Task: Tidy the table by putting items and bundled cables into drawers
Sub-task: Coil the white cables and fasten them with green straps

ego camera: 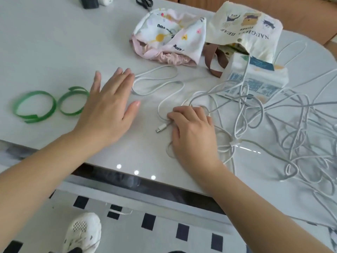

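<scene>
Hands: left hand (109, 110) spread flat, fingers straight, over tabletop (45, 42) | right hand (191, 128) fingers curled on white cable (158, 110) by its plug (161, 128) | cable tangle (291, 136) on tabletop, right

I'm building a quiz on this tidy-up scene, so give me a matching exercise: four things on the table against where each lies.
Things: 1 green ties; 2 scissors; 3 cable plug; 4 bear bag.
Places: A far edge of the table; B poking from the grip of the right hand; C left of the left hand; D right of the floral cloth.
Pairs: 1-C; 2-A; 3-B; 4-D.
</scene>
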`<state>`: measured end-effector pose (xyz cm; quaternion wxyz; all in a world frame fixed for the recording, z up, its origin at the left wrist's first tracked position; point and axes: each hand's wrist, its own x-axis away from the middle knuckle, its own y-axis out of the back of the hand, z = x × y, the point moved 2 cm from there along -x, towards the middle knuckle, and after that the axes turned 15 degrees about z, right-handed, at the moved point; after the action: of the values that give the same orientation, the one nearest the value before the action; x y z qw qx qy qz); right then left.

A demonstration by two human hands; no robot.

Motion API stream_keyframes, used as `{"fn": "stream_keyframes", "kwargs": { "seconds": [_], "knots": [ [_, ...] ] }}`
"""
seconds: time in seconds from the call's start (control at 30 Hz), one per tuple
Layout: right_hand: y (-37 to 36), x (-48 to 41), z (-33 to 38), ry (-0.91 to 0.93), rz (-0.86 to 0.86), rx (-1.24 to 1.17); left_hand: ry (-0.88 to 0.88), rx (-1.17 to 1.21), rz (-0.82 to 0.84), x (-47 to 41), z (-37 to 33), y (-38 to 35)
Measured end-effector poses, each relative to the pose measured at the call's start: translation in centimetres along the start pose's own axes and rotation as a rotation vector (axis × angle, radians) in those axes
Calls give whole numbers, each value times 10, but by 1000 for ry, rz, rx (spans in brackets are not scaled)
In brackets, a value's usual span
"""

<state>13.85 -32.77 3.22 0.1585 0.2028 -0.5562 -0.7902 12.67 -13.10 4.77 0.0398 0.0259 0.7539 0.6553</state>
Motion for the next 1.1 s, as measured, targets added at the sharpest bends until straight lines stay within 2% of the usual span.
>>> {"fn": "stream_keyframes", "kwargs": {
  "seconds": [0.3, 0.37, 0.43, 0.53, 0.6, 0.67, 0.8, 0.93, 1.0, 1.1],
  "knots": [
    [1, -2, 0, -7, 3, -40, 223, 86, -4, -64, 16, 4],
    [0, -3, -1, -20, -9, -57, 319, 172, 46, -69, 20, 4],
    [-1, -3, -2, -35, -24, -67, 367, 128, 143, -74, 26, 3],
    [7, -5, 0, -50, -78, -139, 312, 223, 208, -79, 32, 8],
    [19, -16, 6, -53, -136, -291, 273, 409, 151, -80, 35, 10],
    [31, -40, 9, -124, -123, -507, 235, 507, 73, -83, 32, 11],
    [40, -84, -1, -317, -2, -922, 127, 550, -35, -88, 25, 9],
    [32, -99, -4, -393, 93, -1270, -175, 537, -199, -77, 24, 6],
    [23, -100, -3, -414, 121, -1383, -299, 536, -217, -72, 24, 5],
    [13, -101, -3, -380, 107, -1443, -365, 530, -190, -70, 26, 2]
  ]
}}
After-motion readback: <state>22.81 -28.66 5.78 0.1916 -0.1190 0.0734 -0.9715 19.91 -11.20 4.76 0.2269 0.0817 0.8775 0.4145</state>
